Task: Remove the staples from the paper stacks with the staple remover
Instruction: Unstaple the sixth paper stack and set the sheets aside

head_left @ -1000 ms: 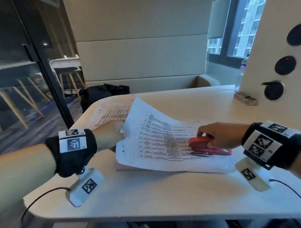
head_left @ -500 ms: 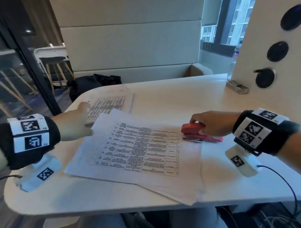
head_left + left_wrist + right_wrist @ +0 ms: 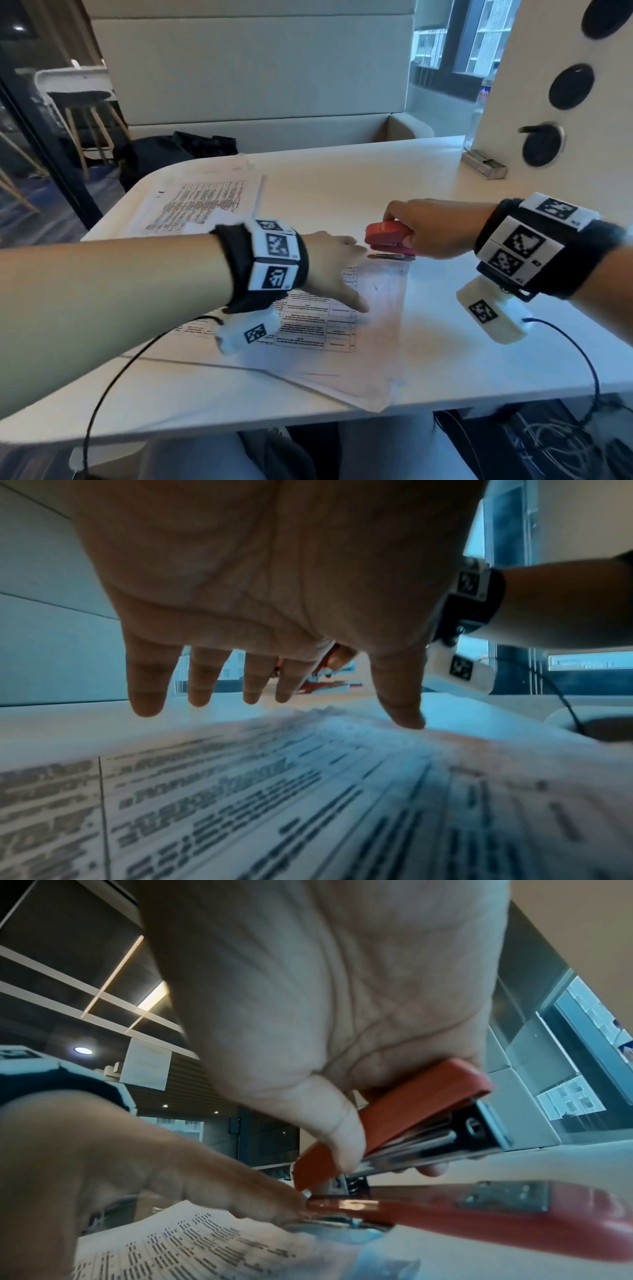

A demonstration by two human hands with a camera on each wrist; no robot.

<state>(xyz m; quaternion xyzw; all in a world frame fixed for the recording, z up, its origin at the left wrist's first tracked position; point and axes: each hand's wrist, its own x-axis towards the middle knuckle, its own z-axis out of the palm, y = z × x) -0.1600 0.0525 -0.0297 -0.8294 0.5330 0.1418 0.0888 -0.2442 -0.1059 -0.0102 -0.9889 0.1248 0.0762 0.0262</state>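
Note:
A red staple remover [image 3: 387, 234] built like a stapler sits at the far right corner of the near paper stack [image 3: 376, 315] on the white table [image 3: 462, 359]. My right hand [image 3: 426, 226] grips it from above, thumb against its side [image 3: 342, 1139]. The tool's lower red arm [image 3: 479, 1213] lies flat, and its metal tip meets the sheet's corner [image 3: 192, 1240]. My left hand [image 3: 329, 260] reaches over the printed stack [image 3: 274, 791] with straight, spread fingers. Its thumb tip [image 3: 407, 721] touches the paper, and its fingertips lie by the tool's nose. No staple is visible.
A second printed stack [image 3: 205, 202] lies at the table's far left. A small metal box [image 3: 484, 168] stands at the back right, against a white panel with black knobs [image 3: 541, 144]. A black bag [image 3: 171, 154] sits on the bench behind. The wrist-camera cable [image 3: 582, 359] trails over the table's front edge.
My left hand has left the far-left stack and crossed to the near stack's right corner beside the tool. The near stack now lies flat. My right hand still holds the tool.

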